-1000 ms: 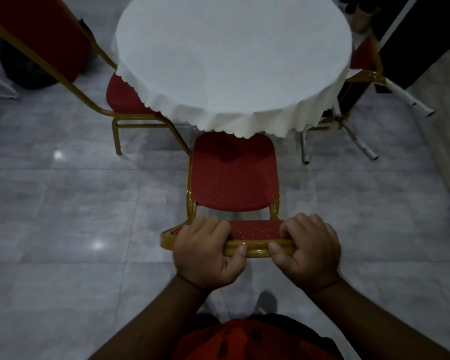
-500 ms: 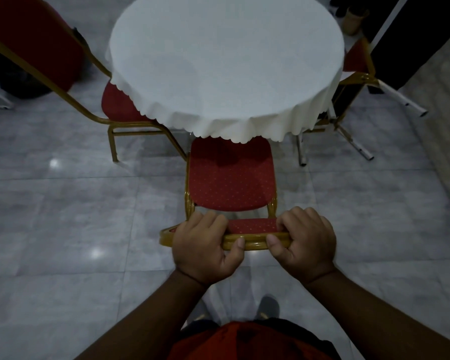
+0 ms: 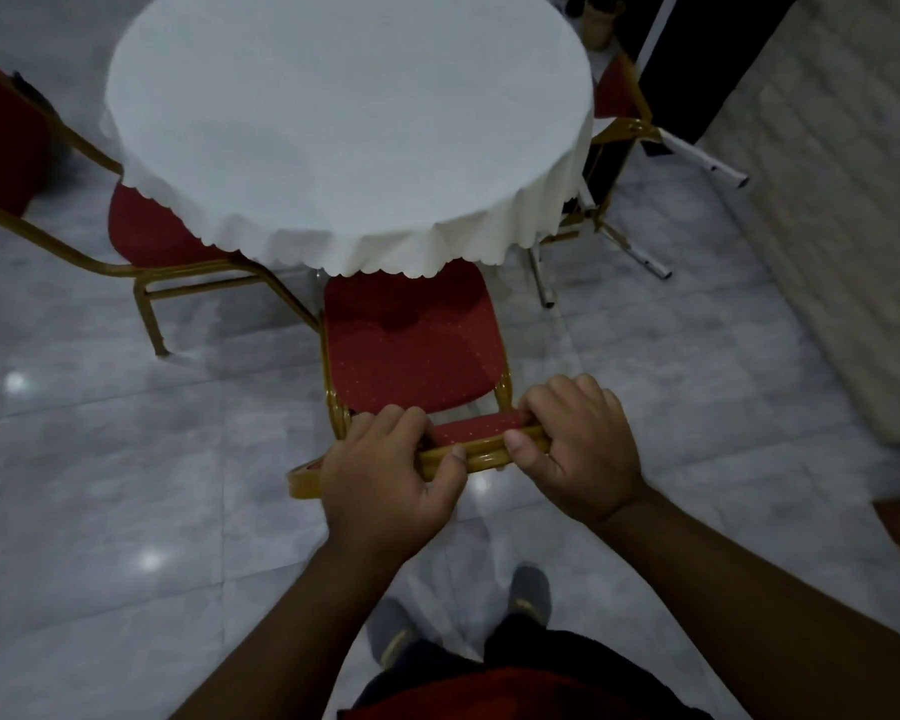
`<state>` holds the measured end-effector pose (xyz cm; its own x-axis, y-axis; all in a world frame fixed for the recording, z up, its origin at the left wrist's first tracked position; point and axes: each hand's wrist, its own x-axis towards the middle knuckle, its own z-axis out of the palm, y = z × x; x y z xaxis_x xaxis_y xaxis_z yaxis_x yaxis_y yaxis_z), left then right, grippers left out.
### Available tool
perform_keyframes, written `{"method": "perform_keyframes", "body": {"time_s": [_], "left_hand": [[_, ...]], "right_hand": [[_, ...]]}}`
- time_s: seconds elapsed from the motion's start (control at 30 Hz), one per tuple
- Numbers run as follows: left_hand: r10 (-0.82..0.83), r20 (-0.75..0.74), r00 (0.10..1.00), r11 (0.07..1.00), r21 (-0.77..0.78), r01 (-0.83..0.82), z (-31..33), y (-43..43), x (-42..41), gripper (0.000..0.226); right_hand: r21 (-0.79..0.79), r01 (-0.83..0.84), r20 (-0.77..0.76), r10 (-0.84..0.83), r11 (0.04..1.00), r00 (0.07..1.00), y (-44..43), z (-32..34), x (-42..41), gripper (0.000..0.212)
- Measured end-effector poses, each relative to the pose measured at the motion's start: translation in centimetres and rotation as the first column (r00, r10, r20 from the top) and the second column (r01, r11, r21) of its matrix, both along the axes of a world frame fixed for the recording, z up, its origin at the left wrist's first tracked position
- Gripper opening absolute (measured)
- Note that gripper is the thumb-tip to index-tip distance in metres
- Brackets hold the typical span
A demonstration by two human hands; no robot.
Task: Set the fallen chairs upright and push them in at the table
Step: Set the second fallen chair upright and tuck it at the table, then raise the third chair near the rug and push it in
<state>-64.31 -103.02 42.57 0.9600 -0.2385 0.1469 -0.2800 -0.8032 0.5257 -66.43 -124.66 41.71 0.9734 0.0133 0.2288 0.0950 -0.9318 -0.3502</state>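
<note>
We have both hands on the top rail of the nearest chair's backrest (image 3: 481, 449). Our left hand (image 3: 385, 475) is curled over the gold rail toward its left end, fingers wrapped over the front and the thumb pressed along the near side. Our right hand (image 3: 580, 449) is closed around the rail's right end in the same way, thumb tip touching the gold tube, fingers folded over the red padding. The two thumbs point toward each other with a short stretch of bare rail between them.

The chair itself, red seat (image 3: 411, 345) with small gold dots on a gold metal frame, stands upright in front of us, and the far edge of its seat lies under the scalloped hem of the white tablecloth (image 3: 343, 127) covering the round table. A second red and gold chair (image 3: 146, 236) stands upright at the table's left side, its seat partly under the cloth and its tall backrest running out of view at the left. A third chair (image 3: 616, 90) shows behind the table's right edge; only part of its red pad and gold frame is visible. White metal legs (image 3: 640, 252) angle out across the grey tiled floor (image 3: 125, 459) near it. Below our arms we see our two grey shoes (image 3: 528, 589) on the tiles.
</note>
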Motion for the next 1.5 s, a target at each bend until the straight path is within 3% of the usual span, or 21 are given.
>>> {"method": "perform_keyframes", "body": {"time_s": [0.13, 0.23, 0.37, 0.67, 0.8, 1.0, 1.27, 1.5], "left_hand": [[-0.01, -0.277, 0.961, 0.999, 0.042, 0.022, 2.2, -1.8, 1.0, 0.04], [-0.154, -0.343, 0.927, 0.976, 0.094, 0.197, 3.4, -5.2, 1.7, 0.042], [-0.227, -0.41, 0.883, 0.924, 0.197, 0.328, 3.9, -11.2, 2.1, 0.053], [-0.479, -0.292, 0.828, 0.83, 0.157, 0.536, 4.4, -34.3, 0.8, 0.059], [-0.554, -0.291, 0.78, 0.762, 0.2, 0.615, 5.3, -44.1, 1.0, 0.067], [-0.56, -0.393, 0.73, 0.705, 0.236, 0.668, 4.6, -56.0, 4.3, 0.074], [-0.528, -0.455, 0.717, 0.692, 0.258, 0.674, 1.2, -70.3, 15.8, 0.073], [-0.532, -0.431, 0.729, 0.695, 0.268, 0.667, -1.1, -83.7, 25.3, 0.07]], "right_hand": [[0.07, 0.13, -0.059, -0.126, 0.989, 0.99, -0.5, -0.1, -1.6, 0.058], [0.112, 0.283, -0.08, -0.275, 0.953, 0.958, -2.2, -0.4, -2.8, 0.053], [-0.031, 0.337, -0.159, -0.338, 0.941, 0.928, -7.9, -0.7, -5.3, 0.054], [-0.113, 0.524, -0.352, -0.527, 0.844, 0.773, -26.2, 1.6, -10.2, 0.087], [-0.122, 0.589, -0.401, -0.583, 0.799, 0.707, -35.5, 3.3, -11.1, 0.075], [-0.17, 0.598, -0.454, -0.601, 0.783, 0.658, -48.5, 3.3, -6.6, 0.068], [-0.259, 0.572, -0.514, -0.612, 0.778, 0.601, -64.0, 1.7, 3.8, 0.068], [-0.253, 0.599, -0.507, -0.632, 0.759, 0.586, -78.4, 2.8, 12.2, 0.066]]}}
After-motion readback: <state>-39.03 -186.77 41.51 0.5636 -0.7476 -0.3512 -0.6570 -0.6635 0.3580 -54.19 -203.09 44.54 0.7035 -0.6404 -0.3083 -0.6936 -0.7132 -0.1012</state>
